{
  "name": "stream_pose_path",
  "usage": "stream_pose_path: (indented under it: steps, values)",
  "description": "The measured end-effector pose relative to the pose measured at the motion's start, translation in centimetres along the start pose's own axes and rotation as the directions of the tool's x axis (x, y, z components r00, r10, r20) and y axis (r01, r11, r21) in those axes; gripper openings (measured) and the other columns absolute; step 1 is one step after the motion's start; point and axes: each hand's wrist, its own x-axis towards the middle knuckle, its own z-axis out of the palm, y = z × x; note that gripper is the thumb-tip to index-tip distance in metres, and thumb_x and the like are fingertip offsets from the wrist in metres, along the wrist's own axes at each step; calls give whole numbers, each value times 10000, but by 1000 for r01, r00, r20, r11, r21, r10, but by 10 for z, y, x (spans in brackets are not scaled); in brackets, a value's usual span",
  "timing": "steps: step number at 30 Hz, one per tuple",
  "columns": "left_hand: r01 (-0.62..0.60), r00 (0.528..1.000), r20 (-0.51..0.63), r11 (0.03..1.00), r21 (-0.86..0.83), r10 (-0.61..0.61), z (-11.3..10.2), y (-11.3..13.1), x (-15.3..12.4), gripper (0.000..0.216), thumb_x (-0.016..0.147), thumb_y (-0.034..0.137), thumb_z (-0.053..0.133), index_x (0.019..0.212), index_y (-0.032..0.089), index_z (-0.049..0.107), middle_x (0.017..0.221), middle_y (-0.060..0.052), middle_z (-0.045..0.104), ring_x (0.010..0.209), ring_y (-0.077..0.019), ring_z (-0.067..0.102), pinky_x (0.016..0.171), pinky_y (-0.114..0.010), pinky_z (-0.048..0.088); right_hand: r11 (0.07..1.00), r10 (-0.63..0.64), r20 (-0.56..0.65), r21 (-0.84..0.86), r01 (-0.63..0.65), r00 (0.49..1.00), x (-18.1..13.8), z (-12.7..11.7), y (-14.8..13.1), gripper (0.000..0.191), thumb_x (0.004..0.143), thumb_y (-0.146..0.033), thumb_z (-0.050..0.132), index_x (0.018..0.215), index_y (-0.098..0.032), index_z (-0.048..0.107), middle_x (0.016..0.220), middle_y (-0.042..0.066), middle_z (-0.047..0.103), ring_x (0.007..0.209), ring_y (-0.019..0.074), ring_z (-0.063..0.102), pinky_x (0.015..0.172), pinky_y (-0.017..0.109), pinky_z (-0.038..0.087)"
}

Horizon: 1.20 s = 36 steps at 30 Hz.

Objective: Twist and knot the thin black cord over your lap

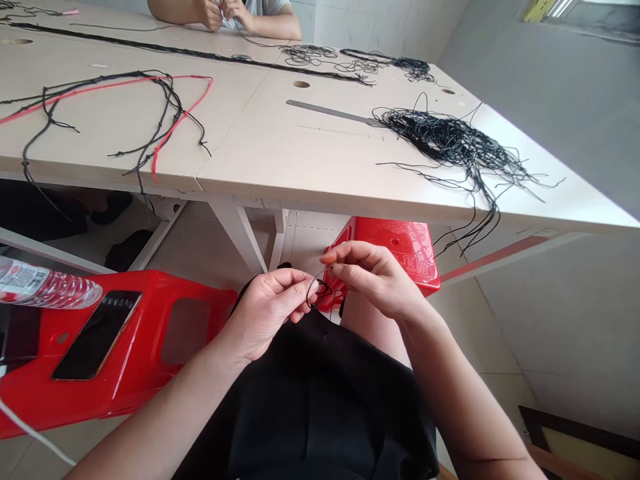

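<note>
Over my lap, my left hand (280, 300) pinches a thin black cord (320, 293) that loops and crosses itself just beyond the fingertips. My right hand (373, 273), close by on the right, holds a strand of the same cord between thumb and index finger. A short length spans the small gap between both hands, and a loose strand hangs below. Whether the loops form a knot is too small to tell. On the table, beyond my hands to the right, lies a tangled heap of black cords (450, 140), some ends drooping over the edge.
A steel ruler (330, 112) pokes out from the heap. Braided black and red cords (170, 113) lie on the left. Another person's hands (225, 13) work across the table (240, 167). A red stool (135, 387) bears a phone (97, 337) and a bottle (45, 283); another red stool (400, 250) stands ahead.
</note>
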Motion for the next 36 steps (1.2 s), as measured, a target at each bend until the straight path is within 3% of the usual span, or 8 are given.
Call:
stream_pose_path:
  steps: [4, 9, 12, 17, 27, 33, 36]
  values:
    - [-7, 1000, 16, 1000, -9, 8, -1, -1, -1, 130, 692, 281, 678, 698, 153, 662, 607, 4, 577, 509, -65, 479, 444, -190, 343, 998, -61, 66, -15, 62, 996, 0, 1, -2, 165, 767, -293, 652, 881, -177, 680, 778, 12, 668, 726, 129, 628, 662, 253, 516]
    - [-4, 1000, 21, 1000, 12, 4, -2, -1, -3, 126, 707, 275, 666, 691, 151, 655, 605, 4, 574, 503, -58, 470, 453, -185, 346, 996, -54, 61, -67, 58, 997, -2, 1, -3, 133, 794, -285, 629, 760, -160, 658, 717, 14, 646, 678, 125, 606, 617, 250, 500]
    - [2, 1000, 15, 1000, 21, -2, -1, -1, -3, 126, 710, 278, 665, 708, 153, 656, 609, 2, 575, 507, -62, 469, 455, -186, 348, 995, -71, 24, -73, 73, 997, -4, 2, -2, 117, 805, -274, 616, 765, -169, 647, 709, 1, 645, 671, 117, 603, 610, 238, 496]
    - [-6, 999, 41, 1000, 29, 4, 0, -3, -3, 121, 718, 276, 658, 708, 155, 660, 598, 6, 568, 509, -63, 470, 460, -181, 353, 998, -48, 93, -36, 52, 994, -8, 4, -1, 145, 766, -306, 663, 786, -163, 673, 739, 16, 677, 688, 138, 627, 632, 259, 510]
    - [45, 998, 48, 999, -3, -44, 0, 0, -9, 151, 717, 308, 678, 712, 158, 667, 601, 20, 562, 529, -45, 476, 472, -147, 360, 995, -28, 69, -91, 34, 997, -10, 6, 0, 121, 779, -263, 618, 730, -153, 605, 655, 6, 623, 607, 129, 603, 542, 237, 486]
    - [-2, 999, 46, 1000, -14, 3, -1, 1, -7, 178, 664, 309, 733, 685, 144, 672, 572, 20, 556, 515, -43, 470, 459, -147, 356, 983, -30, 63, -179, 41, 998, -12, 9, -6, 121, 796, -265, 594, 730, -164, 591, 658, 4, 616, 605, 124, 593, 530, 225, 473]
    - [-4, 998, 60, 999, 34, 2, -2, -1, -7, 180, 646, 295, 745, 663, 133, 669, 555, 16, 556, 510, -45, 470, 449, -145, 344, 970, -46, 118, -231, 72, 992, -10, 5, -10, 125, 806, -266, 588, 752, -156, 608, 663, 3, 613, 611, 119, 583, 532, 221, 465]
